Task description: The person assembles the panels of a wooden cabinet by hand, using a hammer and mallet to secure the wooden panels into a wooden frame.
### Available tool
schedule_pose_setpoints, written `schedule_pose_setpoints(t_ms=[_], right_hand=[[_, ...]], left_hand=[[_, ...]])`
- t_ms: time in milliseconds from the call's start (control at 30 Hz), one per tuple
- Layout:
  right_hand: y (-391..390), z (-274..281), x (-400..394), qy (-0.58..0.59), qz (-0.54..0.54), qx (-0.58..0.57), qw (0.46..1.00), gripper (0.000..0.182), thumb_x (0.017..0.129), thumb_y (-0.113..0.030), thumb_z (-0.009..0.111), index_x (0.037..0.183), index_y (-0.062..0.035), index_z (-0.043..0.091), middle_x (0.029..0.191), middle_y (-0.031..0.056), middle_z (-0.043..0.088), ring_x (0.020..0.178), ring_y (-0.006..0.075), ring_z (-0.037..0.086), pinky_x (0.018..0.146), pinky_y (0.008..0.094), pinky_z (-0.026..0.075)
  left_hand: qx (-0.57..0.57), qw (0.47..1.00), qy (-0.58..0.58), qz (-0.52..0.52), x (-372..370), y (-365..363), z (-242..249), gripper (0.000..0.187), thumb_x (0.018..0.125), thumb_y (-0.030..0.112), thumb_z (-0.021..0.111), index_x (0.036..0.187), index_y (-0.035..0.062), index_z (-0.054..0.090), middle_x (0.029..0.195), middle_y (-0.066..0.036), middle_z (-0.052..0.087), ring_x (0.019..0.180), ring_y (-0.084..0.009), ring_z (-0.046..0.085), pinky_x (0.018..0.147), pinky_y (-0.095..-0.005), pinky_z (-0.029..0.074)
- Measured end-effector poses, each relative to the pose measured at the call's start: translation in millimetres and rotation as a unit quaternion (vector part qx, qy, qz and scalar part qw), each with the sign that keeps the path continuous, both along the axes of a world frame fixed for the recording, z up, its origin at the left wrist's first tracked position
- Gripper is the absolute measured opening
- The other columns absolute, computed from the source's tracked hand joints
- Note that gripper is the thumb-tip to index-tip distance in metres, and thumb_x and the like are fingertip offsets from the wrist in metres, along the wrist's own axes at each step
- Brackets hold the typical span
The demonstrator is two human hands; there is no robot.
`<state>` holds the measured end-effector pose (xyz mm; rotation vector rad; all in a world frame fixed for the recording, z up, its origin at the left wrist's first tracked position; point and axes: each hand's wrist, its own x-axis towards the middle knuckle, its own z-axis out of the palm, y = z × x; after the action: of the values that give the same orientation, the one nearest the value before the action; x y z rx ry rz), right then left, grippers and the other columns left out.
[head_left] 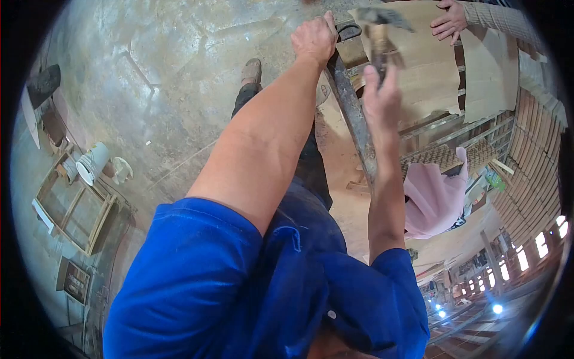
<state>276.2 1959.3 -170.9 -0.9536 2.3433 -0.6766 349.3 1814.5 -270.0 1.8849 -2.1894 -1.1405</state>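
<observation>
My right hand [382, 99] is closed around the handle of a hammer [379, 46], whose head is blurred by motion above the cardboard. Close by on the left, my left hand [314, 40] is closed at the far end of a long, worn dark bar [353, 105]. What its fingers grip is hidden. A dark curved metal loop [349, 31] sticks out beside that hand. Under and beyond the hammer lies a brown cardboard sheet [427, 72] on a frame of bars.
Another person's hand [449, 23] rests on the cardboard at upper right. A pink cloth [433, 200] hangs at the right, near stacked wooden slats [532, 161]. On the concrete floor [179, 78] at left stand a white bucket [92, 163] and a wooden frame [75, 209].
</observation>
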Motion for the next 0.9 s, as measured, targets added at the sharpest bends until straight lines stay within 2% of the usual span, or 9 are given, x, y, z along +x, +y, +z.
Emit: schedule_pose_setpoints(t_ms=[67, 167, 267, 300, 400, 600, 700, 767, 900], right_hand=[[-8, 32, -1, -0.026, -0.026, -0.041, 0.998, 0.038, 0.098, -0.036, 0.055, 0.106, 0.0013, 0.049, 0.078, 0.0238, 0.065, 0.075, 0.0447, 0.065, 0.067, 0.0501, 0.049], [0, 34, -7, 0.011, -0.065, -0.226, 0.972, 0.04, 0.097, -0.036, 0.056, 0.102, 0.0035, 0.049, 0.072, 0.0187, 0.063, 0.068, 0.04, 0.063, 0.064, 0.0453, 0.049], [-1, -7, 1, 0.126, -0.009, -0.106, 0.986, 0.039, 0.096, -0.037, 0.056, 0.101, 0.0019, 0.049, 0.087, 0.027, 0.065, 0.079, 0.0454, 0.064, 0.066, 0.0499, 0.05], [7, -37, -2, 0.106, 0.057, 0.08, 0.989, 0.038, 0.097, -0.038, 0.054, 0.104, -0.0006, 0.051, 0.095, 0.0305, 0.065, 0.089, 0.0484, 0.064, 0.071, 0.0543, 0.049], [9, -43, -16, 0.088, 0.021, 0.112, 0.99, 0.036, 0.098, -0.038, 0.052, 0.107, -0.0023, 0.051, 0.094, 0.029, 0.066, 0.089, 0.0492, 0.064, 0.072, 0.0568, 0.048], [-13, 39, -14, -0.013, -0.002, -0.11, 0.994, 0.04, 0.098, -0.039, 0.053, 0.107, -0.0001, 0.05, 0.088, 0.0272, 0.066, 0.078, 0.0494, 0.064, 0.069, 0.0557, 0.048], [-14, 28, -4, 0.041, -0.071, -0.238, 0.968, 0.036, 0.101, -0.034, 0.052, 0.109, 0.0021, 0.054, 0.07, 0.017, 0.057, 0.066, 0.0383, 0.055, 0.069, 0.0459, 0.048], [2, -27, 0, 0.133, 0.003, 0.008, 0.991, 0.043, 0.097, -0.041, 0.053, 0.107, 0.0003, 0.051, 0.086, 0.0278, 0.066, 0.078, 0.0484, 0.065, 0.069, 0.055, 0.049], [19, -29, 5, 0.036, 0.063, 0.06, 0.996, 0.044, 0.097, -0.042, 0.052, 0.107, 0.0002, 0.051, 0.082, 0.0271, 0.066, 0.078, 0.0481, 0.065, 0.07, 0.0547, 0.05]], left_hand=[[0.0, 1.0, -0.003, 0.006, 0, -1, 3, 0.065, 0.102, 0.046, 0.03, 0.092, -0.0008, 0.074, 0.093, -0.03, 0.069, 0.091, -0.0486, 0.066, 0.086, -0.0552, 0.05], [-0.002, 1.0, -0.01, 0.01, -2, 2, 0, 0.064, 0.102, 0.045, 0.029, 0.092, 0.0001, 0.074, 0.094, -0.029, 0.069, 0.091, -0.0484, 0.066, 0.086, -0.0544, 0.05], [0.001, 0.999, -0.034, 0.008, -5, -1, 3, 0.062, 0.102, 0.044, 0.031, 0.092, 0.0022, 0.075, 0.094, -0.027, 0.07, 0.092, -0.0461, 0.067, 0.086, -0.053, 0.05], [0.008, 0.999, -0.052, 0.007, -5, 0, 3, 0.059, 0.102, 0.043, 0.032, 0.092, 0.0036, 0.075, 0.094, -0.025, 0.071, 0.093, -0.0438, 0.067, 0.086, -0.0519, 0.051], [-0.018, 0.999, -0.044, 0.008, -6, 1, -7, 0.059, 0.102, 0.043, 0.032, 0.093, 0.0029, 0.075, 0.094, -0.026, 0.07, 0.093, -0.0441, 0.067, 0.085, -0.0523, 0.051], [-0.022, 0.999, -0.027, 0.01, -6, 1, -9, 0.059, 0.103, 0.044, 0.032, 0.093, 0.002, 0.073, 0.091, -0.027, 0.07, 0.088, -0.0447, 0.068, 0.081, -0.0532, 0.051], [-0.035, 0.999, -0.023, 0.007, -5, 1, -3, 0.059, 0.103, 0.044, 0.032, 0.092, 0.0016, 0.072, 0.089, -0.027, 0.07, 0.087, -0.045, 0.068, 0.079, -0.0533, 0.051], [-0.04, 0.999, -0.021, 0.005, -4, 0, -1, 0.059, 0.103, 0.044, 0.032, 0.092, 0.001, 0.072, 0.089, -0.027, 0.07, 0.087, -0.045, 0.068, 0.079, -0.0534, 0.051], [-0.066, 0.998, -0.011, 0.005, -2, 4, -6, 0.059, 0.102, 0.044, 0.033, 0.092, 0.0002, 0.072, 0.089, -0.027, 0.069, 0.086, -0.0457, 0.067, 0.08, -0.0541, 0.05]])
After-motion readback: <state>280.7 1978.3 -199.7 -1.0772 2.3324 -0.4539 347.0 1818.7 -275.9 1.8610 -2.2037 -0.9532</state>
